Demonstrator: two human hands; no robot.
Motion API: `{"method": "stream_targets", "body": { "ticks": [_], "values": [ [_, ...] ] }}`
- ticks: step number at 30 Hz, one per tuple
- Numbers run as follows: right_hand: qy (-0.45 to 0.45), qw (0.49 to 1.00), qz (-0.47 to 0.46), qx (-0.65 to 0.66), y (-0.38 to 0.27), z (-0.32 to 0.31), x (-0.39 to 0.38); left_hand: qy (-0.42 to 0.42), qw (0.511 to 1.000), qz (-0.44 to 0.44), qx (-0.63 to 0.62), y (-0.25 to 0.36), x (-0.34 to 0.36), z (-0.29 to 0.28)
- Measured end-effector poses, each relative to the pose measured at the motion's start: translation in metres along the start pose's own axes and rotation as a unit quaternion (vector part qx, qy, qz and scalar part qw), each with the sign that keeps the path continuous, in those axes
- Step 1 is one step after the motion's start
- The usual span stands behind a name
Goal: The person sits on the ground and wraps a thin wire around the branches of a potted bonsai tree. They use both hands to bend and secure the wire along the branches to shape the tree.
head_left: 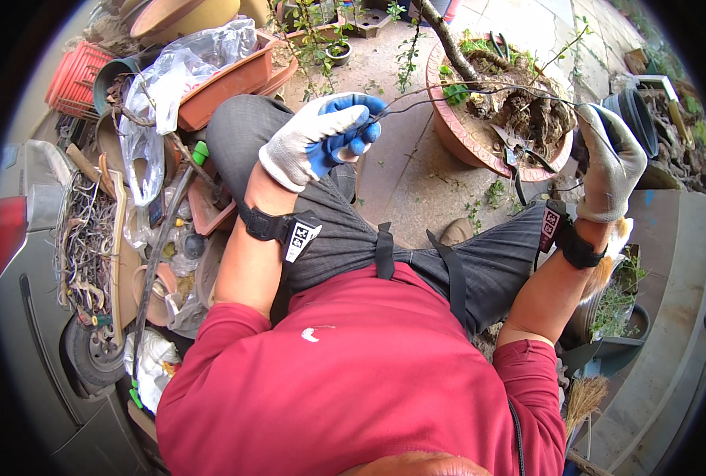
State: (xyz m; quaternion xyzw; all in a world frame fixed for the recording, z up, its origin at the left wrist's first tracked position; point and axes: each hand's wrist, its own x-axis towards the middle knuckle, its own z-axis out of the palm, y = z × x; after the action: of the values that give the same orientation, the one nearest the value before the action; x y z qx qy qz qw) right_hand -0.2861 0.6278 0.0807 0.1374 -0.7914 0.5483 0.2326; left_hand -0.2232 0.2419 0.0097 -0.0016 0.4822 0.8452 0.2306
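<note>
My left hand (320,141), in a white glove with blue-coated fingers, is closed on a thin dark wire (407,105). The wire runs in loose, bent strands to my right hand (613,165), also gloved, whose fingers pinch its far end. Behind the wire stands a round terracotta pot (458,136) with a gnarled tree trunk (450,46) and exposed roots (527,111). On the pot's front rim rests a pair of cutters (512,147) with dark handles. Both hands are raised above my knees, the right one beside the pot.
On the left are a rectangular planter (230,83) with clear plastic bags (190,63), a heap of wire pieces (91,246), and a grey vehicle (40,333). A small potted plant (338,53) stands ahead. Dark pots (637,119) and a stone ledge (654,349) lie right.
</note>
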Motion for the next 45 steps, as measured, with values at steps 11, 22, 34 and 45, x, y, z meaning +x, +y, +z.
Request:
{"method": "stream_targets", "body": {
  "ticks": [11,22,34,45],
  "values": [
    [0.084,0.961,-0.081,-0.252,-0.017,0.015,0.005,0.071,0.992,0.028,0.105,-0.005,0.006,0.021],
    [-0.128,0.985,0.110,0.021,-0.060,0.110,-0.065,0.063,0.984,0.045,0.163,-0.006,0.012,0.051],
    [-0.075,0.939,0.251,0.221,-0.048,0.110,-0.079,0.083,0.992,0.057,0.078,-0.016,0.024,0.035],
    [-0.023,0.921,0.259,0.290,-0.035,0.112,-0.069,0.042,0.910,0.103,0.399,-0.012,0.005,0.055]
  ]
}}
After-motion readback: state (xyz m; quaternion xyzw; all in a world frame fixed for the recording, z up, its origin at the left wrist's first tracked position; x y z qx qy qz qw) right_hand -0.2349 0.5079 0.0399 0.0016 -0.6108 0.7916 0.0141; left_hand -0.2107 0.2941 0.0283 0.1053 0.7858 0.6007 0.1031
